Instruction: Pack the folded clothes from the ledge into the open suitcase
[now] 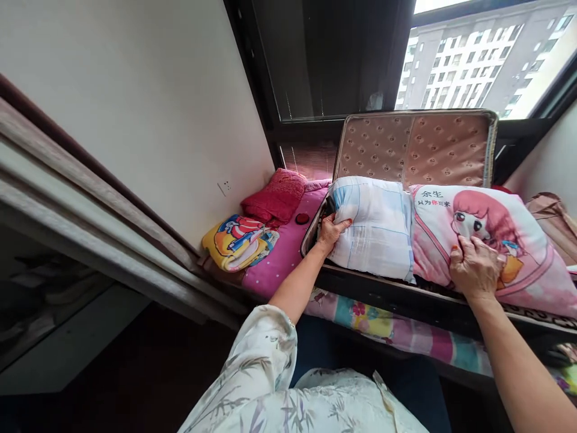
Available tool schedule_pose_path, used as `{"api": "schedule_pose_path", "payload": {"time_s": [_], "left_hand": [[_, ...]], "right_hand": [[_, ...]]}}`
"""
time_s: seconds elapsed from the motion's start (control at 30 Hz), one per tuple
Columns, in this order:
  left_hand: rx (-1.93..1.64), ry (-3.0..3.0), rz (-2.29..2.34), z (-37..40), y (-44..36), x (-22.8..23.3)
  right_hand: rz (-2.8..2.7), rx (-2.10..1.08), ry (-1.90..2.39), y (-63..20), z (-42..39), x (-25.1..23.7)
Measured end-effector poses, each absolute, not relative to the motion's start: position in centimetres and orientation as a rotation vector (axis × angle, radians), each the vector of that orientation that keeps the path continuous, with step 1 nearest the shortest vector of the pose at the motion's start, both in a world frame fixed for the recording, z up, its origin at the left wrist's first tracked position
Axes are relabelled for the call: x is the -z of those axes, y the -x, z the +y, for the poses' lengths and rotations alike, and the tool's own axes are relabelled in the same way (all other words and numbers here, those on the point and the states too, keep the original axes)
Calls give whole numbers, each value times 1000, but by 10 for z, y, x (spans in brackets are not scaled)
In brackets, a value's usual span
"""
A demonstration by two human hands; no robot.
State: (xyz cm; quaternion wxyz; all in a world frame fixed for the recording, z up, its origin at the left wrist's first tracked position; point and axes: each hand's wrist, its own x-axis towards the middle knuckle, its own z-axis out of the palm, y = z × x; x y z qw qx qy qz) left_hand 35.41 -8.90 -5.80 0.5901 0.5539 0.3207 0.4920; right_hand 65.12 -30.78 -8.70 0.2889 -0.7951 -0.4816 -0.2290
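Observation:
A white pillow with pale blue checks lies in the left part of an open suitcase. My left hand grips its left edge, thumb on top and the other fingers partly hidden at the side. To the right, a pink pillow printed with a cartoon girl rests over the suitcase, touching the white one. My right hand is closed on its front left part, with bent fingers pressed into the fabric. The raised suitcase lid has a patterned tan lining and leans by the window.
Left of the suitcase, a folded yellow cartoon blanket and a red towel-like cloth lie on a pink dotted cover. A long curtain hangs at the left. Brown fabric sits at the far right.

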Motion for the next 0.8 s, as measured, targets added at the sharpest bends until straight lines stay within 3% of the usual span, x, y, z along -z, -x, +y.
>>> {"api": "schedule_pose_path", "payload": {"time_s": [0.13, 0.37, 0.63, 0.8], "left_hand": [[-1223, -1164, 661, -118, -328, 46], [-1665, -995, 643, -125, -219, 4], [-1900, -969, 821, -23, -135, -12], [-1738, -932, 1022, 56, -130, -24]], "right_hand": [[-1267, 660, 2155, -649, -308, 86], [-1228, 727, 2249, -652, -306, 92], [-1238, 837, 2227, -661, -306, 102], [-1227, 869, 2200, -663, -305, 103]]}}
